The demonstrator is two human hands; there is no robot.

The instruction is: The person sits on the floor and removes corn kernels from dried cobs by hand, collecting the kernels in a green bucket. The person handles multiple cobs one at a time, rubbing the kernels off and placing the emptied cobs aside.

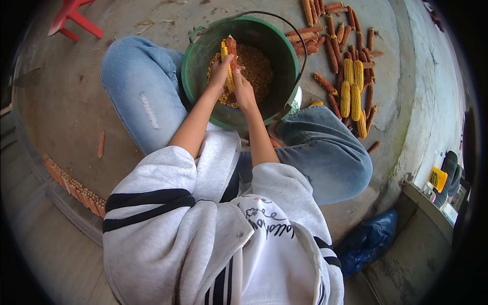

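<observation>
Both my hands are over a green plastic bucket (187,82) that stands between my bent legs. My left hand (218,76) grips an ear of corn with yellow kernels (230,82). A bare reddish corncob (231,46) lies alongside the ear, its lower end in my right hand (244,92). The two pieces touch each other, tips pointing away from me. Loose corn kernels (259,72) cover the bucket's bottom. My fingers hide the middle of both pieces.
To the right, several yellow ears (355,102) lie on a pile of bare cobs (332,57). The bucket's wire handle (301,36) leans over its right rim. A red plastic stool (82,21) stands far left, with stacked cobs (74,187) nearer. A blue plastic bag (368,244) lies right.
</observation>
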